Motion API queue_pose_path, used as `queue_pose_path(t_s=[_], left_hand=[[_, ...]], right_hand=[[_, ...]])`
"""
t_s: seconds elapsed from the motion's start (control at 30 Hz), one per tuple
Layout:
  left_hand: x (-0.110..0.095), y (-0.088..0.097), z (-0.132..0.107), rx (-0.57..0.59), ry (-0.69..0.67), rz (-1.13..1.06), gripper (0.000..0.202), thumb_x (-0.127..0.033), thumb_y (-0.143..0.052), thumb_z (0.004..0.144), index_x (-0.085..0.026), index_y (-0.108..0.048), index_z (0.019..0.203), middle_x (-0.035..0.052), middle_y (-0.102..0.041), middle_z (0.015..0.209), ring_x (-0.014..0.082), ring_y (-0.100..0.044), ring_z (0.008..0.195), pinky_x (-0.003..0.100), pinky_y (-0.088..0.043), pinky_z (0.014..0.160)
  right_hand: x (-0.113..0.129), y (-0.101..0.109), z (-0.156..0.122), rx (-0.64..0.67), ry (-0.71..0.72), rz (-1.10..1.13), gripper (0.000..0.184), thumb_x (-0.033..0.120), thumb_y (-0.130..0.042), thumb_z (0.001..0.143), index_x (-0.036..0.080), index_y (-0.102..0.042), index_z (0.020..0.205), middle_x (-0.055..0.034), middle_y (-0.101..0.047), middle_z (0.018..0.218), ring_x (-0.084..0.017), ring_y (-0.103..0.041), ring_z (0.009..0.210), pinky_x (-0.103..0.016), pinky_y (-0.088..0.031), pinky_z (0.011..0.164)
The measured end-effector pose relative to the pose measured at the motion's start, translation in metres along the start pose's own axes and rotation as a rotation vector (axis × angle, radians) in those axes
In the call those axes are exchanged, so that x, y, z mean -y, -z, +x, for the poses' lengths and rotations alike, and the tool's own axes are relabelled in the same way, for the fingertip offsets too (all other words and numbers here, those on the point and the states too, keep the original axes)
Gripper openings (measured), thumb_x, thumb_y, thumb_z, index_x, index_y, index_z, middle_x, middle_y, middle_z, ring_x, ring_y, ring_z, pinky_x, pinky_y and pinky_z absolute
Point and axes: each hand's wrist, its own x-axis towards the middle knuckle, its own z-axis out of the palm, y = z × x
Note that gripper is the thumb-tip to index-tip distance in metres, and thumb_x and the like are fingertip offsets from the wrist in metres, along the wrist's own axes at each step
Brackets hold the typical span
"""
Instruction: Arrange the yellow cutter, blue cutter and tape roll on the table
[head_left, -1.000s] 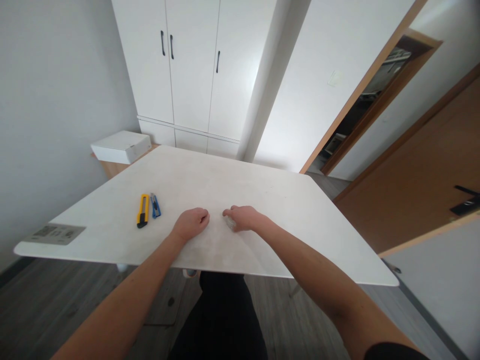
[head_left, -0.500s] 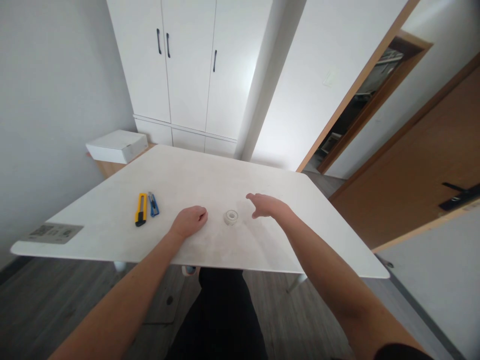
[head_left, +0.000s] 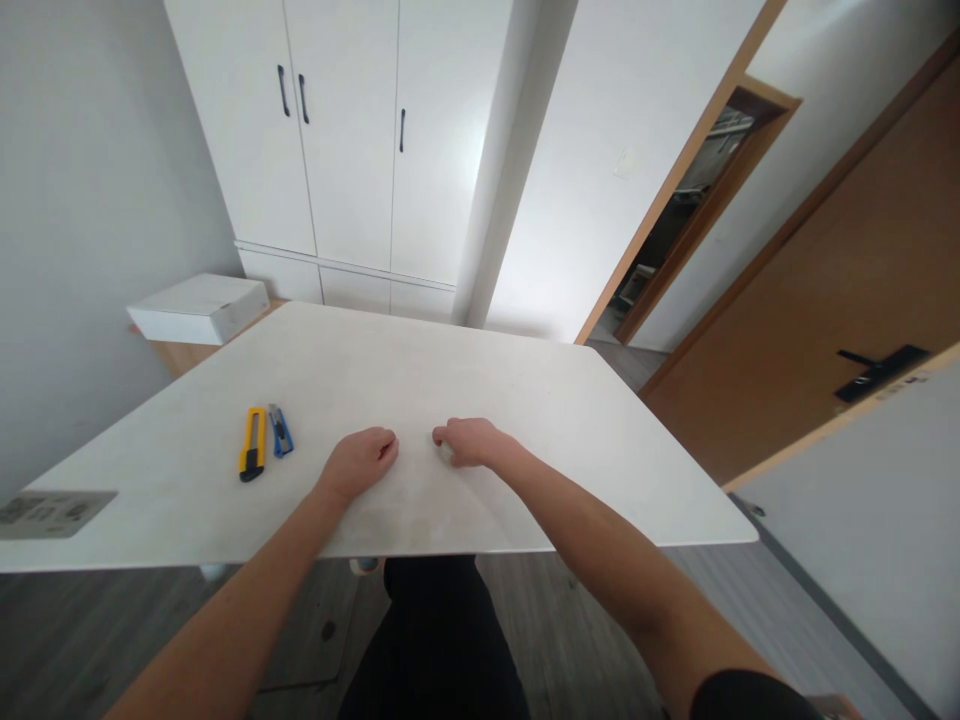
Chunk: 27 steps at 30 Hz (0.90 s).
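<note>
My right hand point(head_left: 472, 441) is closed over a roll of clear tape point(head_left: 446, 453) on the white table point(head_left: 420, 375), with thumb and fingers around it. Only a small part of the roll shows under the fingers. To its left my left hand point(head_left: 358, 462) rests on the tabletop in a loose fist, and nothing shows in it. Further left lie two box cutters side by side: a yellow one point(head_left: 253, 440) with a black end, and a smaller blue one point(head_left: 281, 432).
A grey printed label point(head_left: 56, 513) is on the table's left corner. Past the far left edge sits a white box point(head_left: 199, 305) on a wooden surface. White cabinets point(head_left: 352, 150) stand behind the table, and a brown door point(head_left: 817, 270) is at the right.
My right hand has moved left and down from above the table and closed on the tape roll. My left hand stays in its fist. The whole view has shifted slightly.
</note>
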Motion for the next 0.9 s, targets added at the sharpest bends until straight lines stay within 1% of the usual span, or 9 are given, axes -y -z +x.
queue_pose_path(t_s=[0.07, 0.27, 0.37, 0.5, 0.6, 0.67, 0.73, 0.8, 0.9], left_hand=[[0.001, -0.001, 0.0, -0.008, -0.012, -0.012, 0.034, -0.032, -0.034, 0.093, -0.02, -0.054, 0.068, 0.0044, -0.062, 0.074, 0.0187, -0.059, 0.074, 0.03, -0.037, 0.068], [0.001, -0.002, 0.0, -0.027, -0.005, -0.038, 0.033, -0.031, -0.035, 0.092, -0.02, -0.053, 0.067, 0.0043, -0.063, 0.073, 0.0185, -0.059, 0.073, 0.03, -0.036, 0.067], [0.002, -0.002, 0.0, -0.021, -0.003, -0.028, 0.033, -0.032, -0.035, 0.092, -0.02, -0.053, 0.067, 0.0045, -0.063, 0.073, 0.0187, -0.059, 0.073, 0.03, -0.036, 0.067], [0.002, -0.001, 0.0, 0.01, -0.005, -0.015, 0.034, -0.032, -0.034, 0.093, -0.02, -0.054, 0.069, 0.0046, -0.064, 0.076, 0.0183, -0.059, 0.075, 0.03, -0.037, 0.069], [0.001, 0.0, 0.0, 0.016, -0.001, -0.003, 0.034, -0.033, -0.033, 0.094, -0.02, -0.054, 0.07, 0.0042, -0.064, 0.076, 0.0178, -0.059, 0.076, 0.029, -0.037, 0.07], [0.001, 0.0, 0.0, 0.017, 0.002, 0.002, 0.034, -0.033, -0.033, 0.094, -0.02, -0.053, 0.07, 0.004, -0.064, 0.076, 0.0177, -0.059, 0.076, 0.029, -0.036, 0.069], [0.001, 0.0, 0.0, 0.016, 0.004, 0.006, 0.034, -0.033, -0.033, 0.094, -0.02, -0.053, 0.07, 0.004, -0.064, 0.077, 0.0178, -0.059, 0.076, 0.029, -0.036, 0.069], [0.001, -0.001, 0.0, 0.014, 0.004, 0.01, 0.034, -0.033, -0.033, 0.094, -0.02, -0.053, 0.07, 0.0041, -0.064, 0.077, 0.0178, -0.059, 0.076, 0.029, -0.036, 0.068], [0.0, 0.0, 0.0, 0.019, 0.019, 0.012, 0.035, -0.032, -0.033, 0.094, -0.02, -0.054, 0.069, 0.0042, -0.064, 0.076, 0.0177, -0.059, 0.076, 0.029, -0.037, 0.069]], right_hand=[[-0.021, -0.002, -0.008, 0.0, -0.07, 0.007, 0.046, 0.029, -0.063, 0.074, 0.03, -0.054, 0.119, -0.0085, -0.061, 0.115, -0.025, -0.064, 0.094, -0.03, -0.048, 0.066], [-0.108, -0.007, -0.04, 0.042, -0.415, 0.039, 0.049, 0.024, -0.065, 0.073, 0.028, -0.056, 0.121, -0.0106, -0.06, 0.119, -0.027, -0.063, 0.096, -0.031, -0.047, 0.065], [-0.131, -0.014, -0.047, 0.065, -0.469, 0.055, 0.049, 0.024, -0.066, 0.073, 0.027, -0.056, 0.121, -0.0106, -0.061, 0.119, -0.027, -0.064, 0.096, -0.031, -0.047, 0.066], [-0.137, -0.023, -0.046, 0.103, -0.472, 0.094, 0.051, 0.024, -0.069, 0.071, 0.027, -0.057, 0.121, -0.0092, -0.062, 0.118, -0.026, -0.064, 0.095, -0.03, -0.047, 0.067], [-0.137, -0.02, -0.048, 0.111, -0.468, 0.131, 0.065, 0.028, -0.073, 0.07, 0.028, -0.05, 0.131, -0.0105, -0.059, 0.125, -0.027, -0.063, 0.099, -0.03, -0.048, 0.069], [-0.138, -0.012, -0.055, 0.124, -0.529, 0.156, 0.081, 0.029, -0.077, 0.066, 0.026, -0.041, 0.139, -0.013, -0.058, 0.128, -0.027, -0.063, 0.101, -0.03, -0.048, 0.071], [-0.138, -0.002, -0.065, 0.14, -0.628, 0.153, 0.085, 0.023, -0.079, 0.064, 0.02, -0.04, 0.14, -0.0163, -0.059, 0.126, -0.028, -0.063, 0.101, -0.031, -0.049, 0.072], [-0.134, 0.009, -0.072, 0.135, -0.697, 0.12, 0.072, 0.015, -0.075, 0.067, 0.014, -0.047, 0.133, -0.0194, -0.062, 0.12, -0.03, -0.063, 0.101, -0.033, -0.049, 0.073], [-0.114, 0.025, -0.069, 0.072, -0.671, 0.09, 0.039, 0.013, -0.064, 0.076, 0.011, -0.061, 0.116, -0.0203, -0.064, 0.115, -0.031, -0.062, 0.103, -0.035, -0.048, 0.074]])
